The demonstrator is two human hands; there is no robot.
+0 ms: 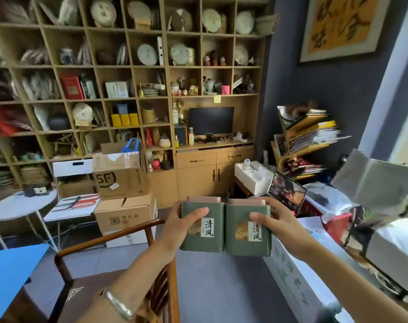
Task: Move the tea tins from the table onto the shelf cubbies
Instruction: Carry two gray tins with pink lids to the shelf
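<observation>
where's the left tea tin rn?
Head view, low centre: the left tea tin is in the left hand, held up in the air and pressed side by side against the right tea tin, above the wooden chair.

Two green tea tins (225,229), white labels (207,227) with black calligraphy

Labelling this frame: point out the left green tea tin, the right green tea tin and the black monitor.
left green tea tin (198,238), head view, front face.
right green tea tin (239,243), head view, front face.
black monitor (211,120), head view, screen centre.
</observation>
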